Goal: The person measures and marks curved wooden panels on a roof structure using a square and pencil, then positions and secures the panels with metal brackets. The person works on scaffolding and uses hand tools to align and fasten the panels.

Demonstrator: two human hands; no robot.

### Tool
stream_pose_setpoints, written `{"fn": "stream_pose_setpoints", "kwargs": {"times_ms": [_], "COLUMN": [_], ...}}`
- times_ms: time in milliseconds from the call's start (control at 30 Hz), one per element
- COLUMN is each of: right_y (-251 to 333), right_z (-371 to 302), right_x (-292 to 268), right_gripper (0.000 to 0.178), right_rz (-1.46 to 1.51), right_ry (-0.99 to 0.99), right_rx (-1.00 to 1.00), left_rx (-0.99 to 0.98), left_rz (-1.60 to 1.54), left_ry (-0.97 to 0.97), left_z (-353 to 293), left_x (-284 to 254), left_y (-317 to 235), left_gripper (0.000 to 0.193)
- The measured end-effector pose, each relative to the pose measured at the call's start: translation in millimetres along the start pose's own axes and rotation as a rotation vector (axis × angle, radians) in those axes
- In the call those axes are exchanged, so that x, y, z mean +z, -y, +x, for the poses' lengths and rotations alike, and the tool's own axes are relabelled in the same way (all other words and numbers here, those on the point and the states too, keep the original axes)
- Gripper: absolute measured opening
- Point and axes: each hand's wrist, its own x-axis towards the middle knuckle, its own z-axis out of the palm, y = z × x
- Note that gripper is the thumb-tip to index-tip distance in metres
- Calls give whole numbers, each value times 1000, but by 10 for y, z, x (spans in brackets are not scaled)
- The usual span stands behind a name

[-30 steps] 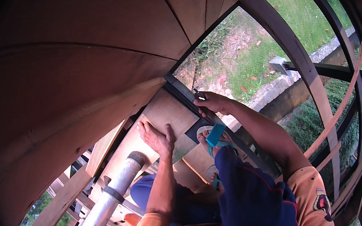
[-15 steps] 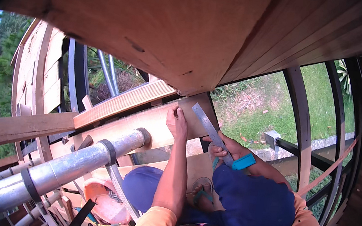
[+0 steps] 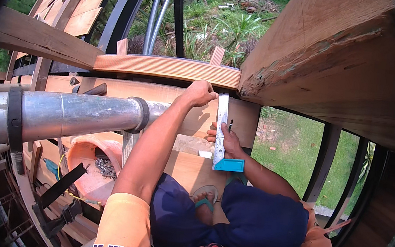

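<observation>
One try square [image 3: 220, 131] is held by the right hand [image 3: 231, 144], its metal blade pointing to the far side and its teal handle [image 3: 230, 165] turned to the near side, just beyond the right knee. Half a second ago the blade was slanted toward the far left; now it is set almost straight away from the body, across the plank [image 3: 243, 121]. A slim dark marking tool [image 3: 230, 125] is also kept in the right hand, to the right of the blade.

The left hand [image 3: 197, 94] has been brought to the near edge of the ribbed board [image 3: 164, 68], just left of the blade's far end. Its fingers are bent, but whether anything is gripped by them cannot be told. The view has been turned leftward, so the large wooden beam [image 3: 332, 66] is now seen at the far right. At the near left, nails [image 3: 105, 166] are held in an orange bucket [image 3: 83, 178], beside the metal pipe [image 3: 75, 114].
</observation>
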Motion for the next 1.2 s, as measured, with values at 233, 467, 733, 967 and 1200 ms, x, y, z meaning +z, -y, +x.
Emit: {"fn": "stream_pose_setpoints", "kwargs": {"times_ms": [233,467,733,967,1200], "right_y": [-60,-232,107,-55,88], "right_z": [-20,-51,-101,40,-16], "right_x": [-57,-172,-150,-344,-301], "right_gripper": [59,42,37,41,39], "right_rz": [22,-392,-559,-710,-1012], "right_ry": [-83,-86,-67,-75,-74], "right_rx": [2,-158,126,-61,-227], "left_rx": [-25,110,102,63,12], "left_rz": [-65,-160,-37,-121,-4], "left_ry": [-255,-305,-288,-281,-220], "left_z": [131,40,55,111,187], "left_x": [914,1019,979,1005,871], "left_y": [-84,-5,-123,-120,-159], "left_gripper": [71,58,51,48,45]}}
